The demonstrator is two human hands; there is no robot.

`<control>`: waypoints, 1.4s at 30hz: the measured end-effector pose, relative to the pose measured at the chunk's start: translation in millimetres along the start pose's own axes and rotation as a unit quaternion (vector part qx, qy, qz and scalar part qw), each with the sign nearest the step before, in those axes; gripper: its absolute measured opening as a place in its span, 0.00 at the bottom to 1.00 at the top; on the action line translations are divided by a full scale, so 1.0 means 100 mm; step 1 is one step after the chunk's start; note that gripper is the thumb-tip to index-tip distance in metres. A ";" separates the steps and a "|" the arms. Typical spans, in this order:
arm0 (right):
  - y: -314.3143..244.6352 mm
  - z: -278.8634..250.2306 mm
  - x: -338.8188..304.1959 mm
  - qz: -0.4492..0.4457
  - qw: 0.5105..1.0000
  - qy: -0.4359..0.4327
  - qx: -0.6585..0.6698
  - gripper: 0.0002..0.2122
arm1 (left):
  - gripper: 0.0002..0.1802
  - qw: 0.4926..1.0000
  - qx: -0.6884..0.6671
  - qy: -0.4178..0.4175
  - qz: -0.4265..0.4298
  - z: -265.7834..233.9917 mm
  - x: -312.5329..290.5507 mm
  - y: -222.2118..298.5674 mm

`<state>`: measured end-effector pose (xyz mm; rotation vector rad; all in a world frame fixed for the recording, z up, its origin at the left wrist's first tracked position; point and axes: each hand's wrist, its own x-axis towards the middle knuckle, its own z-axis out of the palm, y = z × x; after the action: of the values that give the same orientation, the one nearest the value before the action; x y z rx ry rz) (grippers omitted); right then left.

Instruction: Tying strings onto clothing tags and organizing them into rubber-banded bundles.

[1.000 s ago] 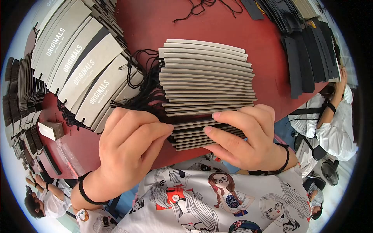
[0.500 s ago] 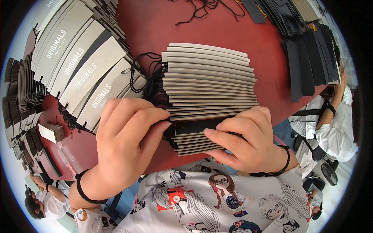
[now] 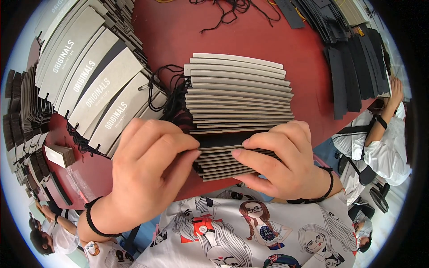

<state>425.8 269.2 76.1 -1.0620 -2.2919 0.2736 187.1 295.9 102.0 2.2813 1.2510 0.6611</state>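
Note:
A fanned stack of grey-and-black card hang tags lies on the red table in front of me, with black cords bunched at its left end. A gap parts the stack near its front, where the dark face of one tag shows. My left hand is closed, thumb and forefinger pinching the left end of a tag at the gap. My right hand curls over the right side of the nearer tags, its thumb and forefinger closed on a tag edge. Its other fingers partly hide those tags.
Overlapping grey hang tags with white lettering spread at the left. Black strips are piled at the far right, loose black cords at the back. A small card stack sits on the red table. Other people work at both sides.
My left hand has shifted slightly right and down along the gap. The gap between the far and near tags looks a little wider. My right hand stays nearly in place.

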 end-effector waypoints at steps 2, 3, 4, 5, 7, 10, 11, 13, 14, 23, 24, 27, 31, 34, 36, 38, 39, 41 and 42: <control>0.02 0.00 0.00 0.001 1.000 -0.007 0.005 0.17 | 0.14 1.000 0.009 0.007 -0.002 -0.02 0.05 -0.01; 0.02 0.00 0.00 0.003 1.000 -0.006 0.005 0.17 | 0.14 1.000 0.011 0.010 -0.004 -0.04 0.07 -0.03; 0.02 -0.01 0.00 0.002 1.000 -0.005 0.004 0.17 | 0.14 1.000 0.014 0.012 -0.005 -0.04 0.09 -0.04; 0.01 -0.01 0.00 0.001 1.000 -0.005 0.004 0.16 | 0.14 1.000 0.013 0.011 -0.004 -0.03 0.11 -0.05; 0.04 -0.02 0.00 -0.002 1.000 0.000 0.007 0.16 | 0.14 1.000 0.021 0.013 -0.010 -0.01 0.15 -0.05; 0.04 -0.02 0.02 -0.006 1.000 0.003 0.013 0.15 | 0.14 0.999 0.032 0.018 -0.017 0.02 0.15 -0.04; 0.03 -0.01 0.02 -0.006 1.000 0.003 0.017 0.15 | 0.14 0.999 0.032 0.017 -0.016 0.02 0.14 -0.05; 0.02 -0.01 0.02 -0.006 1.000 0.002 0.014 0.15 | 0.15 0.998 0.057 0.024 0.013 0.02 0.13 -0.05; 0.02 -0.01 0.01 -0.006 1.000 0.001 0.012 0.14 | 0.15 0.998 0.057 0.024 0.014 0.03 0.12 -0.05; 0.03 -0.02 0.02 -0.007 1.000 0.000 0.015 0.14 | 0.15 0.996 0.076 0.030 0.042 0.04 0.08 -0.03; 0.04 -0.01 0.01 -0.006 1.000 0.000 0.015 0.14 | 0.15 0.997 0.066 0.028 0.041 0.04 0.07 -0.02; 0.04 -0.01 -0.01 -0.002 1.000 0.002 0.012 0.18 | 0.15 0.998 0.047 0.023 0.038 0.05 0.05 -0.02; 0.02 -0.07 0.01 0.022 0.999 -0.026 -0.022 0.25 | 0.14 0.999 0.036 0.014 0.027 0.04 0.03 0.00; 0.03 -0.07 0.02 0.024 0.999 -0.039 -0.019 0.27 | 0.14 0.999 0.031 0.004 0.022 0.03 0.04 0.02; 0.04 -0.07 0.02 0.026 0.999 -0.042 -0.013 0.27 | 0.14 0.999 0.042 0.015 0.019 0.01 0.09 0.00; 0.04 -0.09 0.01 0.028 0.998 -0.052 -0.014 0.27 | 0.14 0.998 0.052 0.024 0.017 0.01 0.14 -0.04; 0.05 -0.10 0.02 0.026 0.998 -0.051 -0.013 0.27 | 0.15 0.998 0.058 0.031 0.018 0.01 0.16 -0.04; 0.06 -0.10 0.02 0.025 0.998 -0.059 -0.005 0.27 | 0.15 0.997 0.066 0.037 0.017 0.02 0.18 -0.07; 0.06 -0.10 0.03 0.025 0.998 -0.058 -0.005 0.27 | 0.15 0.996 0.071 0.043 0.024 0.05 0.19 -0.09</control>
<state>434.1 274.7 82.7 -1.1364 -2.3745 0.3527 193.0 315.3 96.8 2.4284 1.3252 0.7157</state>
